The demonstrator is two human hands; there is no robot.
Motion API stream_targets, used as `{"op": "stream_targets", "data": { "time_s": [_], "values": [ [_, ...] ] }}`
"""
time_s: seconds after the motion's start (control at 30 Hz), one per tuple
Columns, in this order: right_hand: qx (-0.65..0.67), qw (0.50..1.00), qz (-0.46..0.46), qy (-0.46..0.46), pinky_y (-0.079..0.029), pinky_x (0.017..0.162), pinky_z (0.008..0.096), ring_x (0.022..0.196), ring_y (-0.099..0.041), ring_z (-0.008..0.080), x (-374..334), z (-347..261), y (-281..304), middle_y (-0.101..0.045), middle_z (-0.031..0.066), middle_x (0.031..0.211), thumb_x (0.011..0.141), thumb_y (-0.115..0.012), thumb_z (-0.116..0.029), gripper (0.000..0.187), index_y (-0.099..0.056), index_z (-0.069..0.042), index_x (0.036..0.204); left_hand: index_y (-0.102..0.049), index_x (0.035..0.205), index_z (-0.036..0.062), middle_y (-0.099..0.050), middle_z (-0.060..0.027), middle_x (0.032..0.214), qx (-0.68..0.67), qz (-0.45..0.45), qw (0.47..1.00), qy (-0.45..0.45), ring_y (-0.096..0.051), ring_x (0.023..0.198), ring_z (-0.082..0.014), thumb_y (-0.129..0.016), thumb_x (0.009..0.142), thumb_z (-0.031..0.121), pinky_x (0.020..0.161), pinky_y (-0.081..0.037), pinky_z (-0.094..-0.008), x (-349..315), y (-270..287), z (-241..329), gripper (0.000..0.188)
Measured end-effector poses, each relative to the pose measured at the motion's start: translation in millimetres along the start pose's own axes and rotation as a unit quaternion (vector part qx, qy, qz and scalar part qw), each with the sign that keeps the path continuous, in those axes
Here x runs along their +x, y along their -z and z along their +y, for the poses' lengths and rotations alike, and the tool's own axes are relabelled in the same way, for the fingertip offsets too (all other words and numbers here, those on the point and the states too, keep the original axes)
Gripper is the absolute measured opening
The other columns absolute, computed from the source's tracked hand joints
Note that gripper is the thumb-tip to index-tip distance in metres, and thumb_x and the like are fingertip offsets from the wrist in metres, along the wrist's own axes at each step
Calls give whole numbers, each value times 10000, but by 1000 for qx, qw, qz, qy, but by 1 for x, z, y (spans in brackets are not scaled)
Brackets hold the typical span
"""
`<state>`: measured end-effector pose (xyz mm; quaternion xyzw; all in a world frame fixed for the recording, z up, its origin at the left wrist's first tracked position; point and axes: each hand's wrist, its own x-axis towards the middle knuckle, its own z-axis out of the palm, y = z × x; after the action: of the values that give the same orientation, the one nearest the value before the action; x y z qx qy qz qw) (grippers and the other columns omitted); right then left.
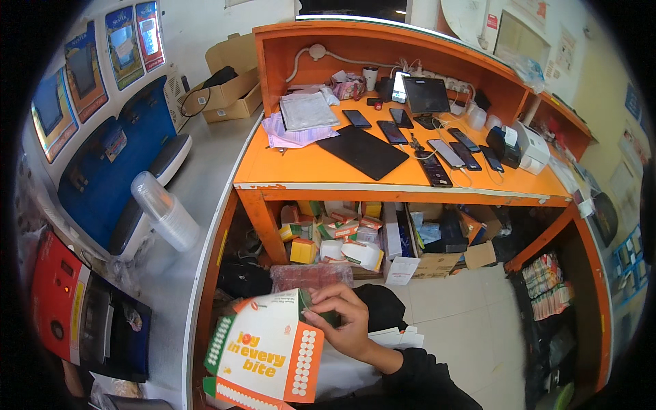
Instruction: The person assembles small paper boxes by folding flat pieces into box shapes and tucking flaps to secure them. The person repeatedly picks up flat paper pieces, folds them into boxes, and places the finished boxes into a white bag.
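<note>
A white, green and orange paperboard food box (256, 342) is in front of me at the lower centre, its printed face turned up. Side panels with rows of white dots and scallops spread out around that face. My right hand (345, 321) comes in from the lower right in a black sleeve and is closed, with thumb and fingers pinching the green-edged flap at the box's upper right corner. My left hand cannot be seen; the box may cover it.
An orange desk (287, 167) holds several phones, a laptop (427, 96) and a label printer (531, 147). Folded boxes (342, 236) crowd the shelf below. Left stands a grey counter (212, 150) with stacked plastic cups (167, 215) and a red machine (58, 294).
</note>
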<state>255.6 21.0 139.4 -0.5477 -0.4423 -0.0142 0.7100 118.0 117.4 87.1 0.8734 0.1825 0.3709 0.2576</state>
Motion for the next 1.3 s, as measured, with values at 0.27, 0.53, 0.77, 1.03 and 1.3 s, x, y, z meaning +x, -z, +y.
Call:
{"op": "stream_targets", "data": {
  "time_s": [0.27,0.53,0.77,1.03,1.3],
  "values": [
    [-171,979,-69,86,-468,931,429,969,-573,256,-9,-7,3,-571,116,1018,672,-710,18,309,-656,-37,971,-520,1135,-40,-567,-99,1099,-88,26,992,85,-533,994,-193,-672,826,118,859,-431,-324,6,-5,15,379],
    [-374,904,-201,47,-261,1043,502,1216,-425,305,-24,6,-6,-471,114,1289,797,-597,-124,479,-490,-72,1261,-502,1154,-37,-558,-103,1098,-294,125,906,278,-529,995,-184,-679,816,88,861,-425,-305,33,-33,24,401],
    [-481,875,53,16,-378,923,401,1044,-501,352,90,103,172,-563,173,1074,840,-538,-128,271,-558,-17,1087,-506,1002,2,-555,-29,897,-434,171,852,239,-529,796,-69,-668,800,-16,691,-446,-216,48,-46,-17,259],
    [-694,700,128,-111,-321,956,525,1203,-379,354,135,194,305,-424,194,1279,886,-498,-286,369,-513,-92,1199,-525,972,-15,-565,-36,886,-409,194,851,265,-538,815,-91,-661,811,1,730,-441,-230,50,-64,-36,211],
    [-715,675,132,-125,-274,981,564,1229,-357,345,147,189,304,-414,190,1306,915,-449,-379,423,-498,-87,1217,-491,1079,-52,-586,-83,983,-358,155,889,240,-554,902,-132,-662,802,-6,809,-437,-270,46,-68,-37,329]
  ]
}}
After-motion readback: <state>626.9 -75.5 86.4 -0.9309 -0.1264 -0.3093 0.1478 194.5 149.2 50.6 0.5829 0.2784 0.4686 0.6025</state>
